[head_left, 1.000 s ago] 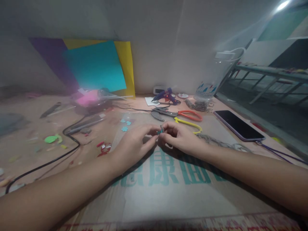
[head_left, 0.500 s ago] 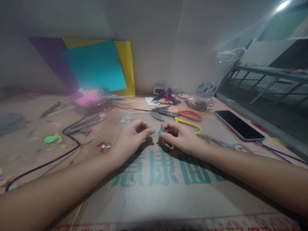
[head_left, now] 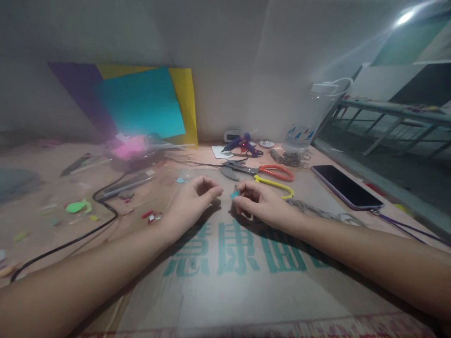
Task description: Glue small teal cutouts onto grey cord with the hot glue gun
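Note:
My right hand (head_left: 259, 202) pinches a small teal piece (head_left: 235, 193) between thumb and forefinger, just above the table. The piece is too small to name, and a greyish bit shows at its top. Across a narrow gap, my left hand (head_left: 197, 199) is closed with thumb and forefinger together in a loop. Whatever its fingertips hold, if anything, is too small or hidden. Behind my left hand lie pale blue scraps (head_left: 181, 180). Just beyond my right hand are yellow-handled scissors (head_left: 278, 185) and red-handled pliers (head_left: 276, 172).
A glue gun (head_left: 241, 144) with a red light stands at the back. To the right lie a phone (head_left: 347, 187) and grey cord (head_left: 317, 210), with a clear plastic cup (head_left: 299, 134) behind. A black cable (head_left: 105, 199) and coloured scraps lie left. Coloured sheets (head_left: 141, 103) lean on the wall.
My left hand has drawn slightly left, widening the gap to my right hand. The right hand still pinches the teal piece. The whole view has shifted a little.

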`<state>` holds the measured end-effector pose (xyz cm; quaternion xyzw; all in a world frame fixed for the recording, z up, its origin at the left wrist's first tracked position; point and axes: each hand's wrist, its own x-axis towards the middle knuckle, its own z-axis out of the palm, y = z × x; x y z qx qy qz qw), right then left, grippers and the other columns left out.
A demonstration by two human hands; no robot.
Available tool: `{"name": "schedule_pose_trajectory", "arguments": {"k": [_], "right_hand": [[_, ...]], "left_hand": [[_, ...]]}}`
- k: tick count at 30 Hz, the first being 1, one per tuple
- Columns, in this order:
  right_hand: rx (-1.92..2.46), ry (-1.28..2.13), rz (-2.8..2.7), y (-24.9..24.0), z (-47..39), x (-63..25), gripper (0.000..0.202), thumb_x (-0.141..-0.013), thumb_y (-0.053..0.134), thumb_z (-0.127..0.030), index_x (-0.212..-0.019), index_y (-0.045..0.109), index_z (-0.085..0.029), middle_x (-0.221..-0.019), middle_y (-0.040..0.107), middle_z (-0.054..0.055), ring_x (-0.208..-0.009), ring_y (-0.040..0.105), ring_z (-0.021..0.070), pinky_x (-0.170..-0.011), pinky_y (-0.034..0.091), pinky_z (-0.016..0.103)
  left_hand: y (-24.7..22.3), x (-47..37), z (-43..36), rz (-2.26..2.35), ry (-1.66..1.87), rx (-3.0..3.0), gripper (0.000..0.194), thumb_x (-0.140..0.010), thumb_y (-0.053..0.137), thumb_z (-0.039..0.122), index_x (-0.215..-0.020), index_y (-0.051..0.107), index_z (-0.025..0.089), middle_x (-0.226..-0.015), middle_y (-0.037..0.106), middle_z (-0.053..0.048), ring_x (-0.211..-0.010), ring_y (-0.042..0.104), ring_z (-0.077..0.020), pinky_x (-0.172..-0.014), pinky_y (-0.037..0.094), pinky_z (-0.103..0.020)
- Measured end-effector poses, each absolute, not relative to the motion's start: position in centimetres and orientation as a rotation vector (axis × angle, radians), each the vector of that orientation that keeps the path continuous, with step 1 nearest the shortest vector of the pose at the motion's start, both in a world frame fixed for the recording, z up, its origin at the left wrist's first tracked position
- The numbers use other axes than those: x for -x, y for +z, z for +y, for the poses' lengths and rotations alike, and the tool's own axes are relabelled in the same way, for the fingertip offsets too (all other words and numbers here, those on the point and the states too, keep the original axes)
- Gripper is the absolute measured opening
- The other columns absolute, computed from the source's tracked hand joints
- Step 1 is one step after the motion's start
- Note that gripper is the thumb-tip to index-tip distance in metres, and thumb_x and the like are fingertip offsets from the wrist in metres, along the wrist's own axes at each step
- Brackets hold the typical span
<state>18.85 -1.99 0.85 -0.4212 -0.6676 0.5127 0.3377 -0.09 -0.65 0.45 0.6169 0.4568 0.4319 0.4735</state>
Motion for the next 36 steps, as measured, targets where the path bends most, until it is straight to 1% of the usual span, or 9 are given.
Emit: {"name": "schedule_pose_trajectory", "arguments": {"k": [4, 7, 13, 17, 20, 22, 25, 27, 36], "right_hand": [[1.097, 1.330, -1.750, 0.6, -2.0, -18.9, 0.016, -0.084, 0.056, -0.031, -0.087, 0.045, -0.021, -0.061, 0.059, -0.005, -0.050, 0.052, 0.0083, -0.043, 0.036, 0.018], [1.076, 1.340, -1.741, 0.5, -1.9, -18.9, 0.016, -0.085, 0.056, -0.032, -0.087, 0.044, -0.021, -0.061, 0.060, -0.005, -0.050, 0.052, 0.0083, -0.043, 0.036, 0.018], [1.109, 1.330, -1.746, 0.9, -2.1, -18.7, 0.017, -0.084, 0.057, -0.031, -0.086, 0.044, -0.020, -0.061, 0.060, -0.004, -0.051, 0.053, 0.0086, -0.045, 0.037, 0.018], [1.095, 1.343, -1.756, 1.0, -2.2, -18.8, 0.015, -0.084, 0.056, -0.030, -0.086, 0.045, -0.020, -0.062, 0.059, -0.004, -0.051, 0.053, 0.0081, -0.044, 0.037, 0.018], [1.115, 1.304, -1.786, 1.0, -2.1, -18.8, 0.016, -0.085, 0.055, -0.033, -0.086, 0.047, -0.019, -0.063, 0.058, -0.004, -0.051, 0.052, 0.0074, -0.043, 0.037, 0.017], [1.143, 1.285, -1.792, 1.0, -2.1, -18.9, 0.018, -0.085, 0.056, -0.035, -0.087, 0.048, -0.019, -0.064, 0.058, -0.004, -0.050, 0.051, 0.0071, -0.042, 0.036, 0.016], [1.128, 1.309, -1.788, 1.1, -2.2, -18.9, 0.021, -0.083, 0.059, -0.037, -0.088, 0.046, -0.020, -0.064, 0.059, -0.004, -0.050, 0.051, 0.0075, -0.042, 0.037, 0.017], [1.124, 1.312, -1.789, 1.2, -2.3, -18.8, 0.023, -0.081, 0.062, -0.035, -0.087, 0.046, -0.020, -0.064, 0.059, -0.004, -0.050, 0.050, 0.0075, -0.043, 0.038, 0.017], [1.114, 1.275, -1.831, 0.9, -2.2, -18.9, 0.023, -0.082, 0.062, -0.036, -0.090, 0.049, -0.019, -0.066, 0.057, -0.004, -0.053, 0.052, 0.0078, -0.045, 0.040, 0.018]], "left_hand": [[0.9, 0.1, -0.9, 1.229, 1.032, -1.572, 0.027, -0.073, 0.069, 0.038, -0.072, 0.053, 0.016, -0.068, 0.065, -0.001, -0.061, 0.066, -0.0160, -0.051, 0.049, -0.024], [1.0, 0.1, -1.0, 1.200, 1.019, -1.530, 0.028, -0.073, 0.069, 0.038, -0.070, 0.051, 0.017, -0.067, 0.066, -0.002, -0.058, 0.066, -0.0161, -0.048, 0.049, -0.024], [0.1, 0.3, -0.6, 1.141, 0.959, -1.585, 0.021, -0.076, 0.065, 0.036, -0.074, 0.058, 0.016, -0.067, 0.069, -0.003, -0.063, 0.067, -0.0175, -0.055, 0.051, -0.026], [-0.2, 0.2, -0.4, 1.104, 0.967, -1.655, 0.015, -0.078, 0.064, 0.031, -0.082, 0.065, 0.017, -0.078, 0.072, -0.004, -0.071, 0.068, -0.0183, -0.065, 0.053, -0.029], [-0.2, 0.2, -0.7, 1.044, 0.971, -1.754, 0.020, -0.084, 0.057, 0.030, -0.097, 0.067, 0.020, -0.087, 0.072, -0.004, -0.079, 0.067, -0.0179, -0.072, 0.053, -0.029], [0.0, 0.1, -1.0, 1.012, 0.975, -1.824, 0.024, -0.087, 0.052, 0.034, -0.100, 0.066, 0.020, -0.088, 0.072, -0.004, -0.080, 0.067, -0.0181, -0.073, 0.052, -0.029], [0.4, 0.1, -1.5, 1.005, 0.914, -1.952, 0.027, -0.089, 0.048, 0.039, -0.087, 0.065, 0.019, -0.081, 0.070, -0.003, -0.077, 0.065, -0.0179, -0.069, 0.050, -0.027], [0.7, 0.1, -1.7, 1.024, 0.856, -2.062, 0.026, -0.088, 0.049, 0.038, -0.080, 0.064, 0.018, -0.077, 0.068, -0.002, -0.075, 0.063, -0.0174, -0.068, 0.047, -0.026], [0.8, 0.2, -1.6, 1.038, 0.845, -2.161, 0.024, -0.088, 0.046, 0.032, -0.075, 0.062, 0.019, -0.072, 0.064, 0.000, -0.072, 0.058, -0.0163, -0.064, 0.043, -0.025]]}}
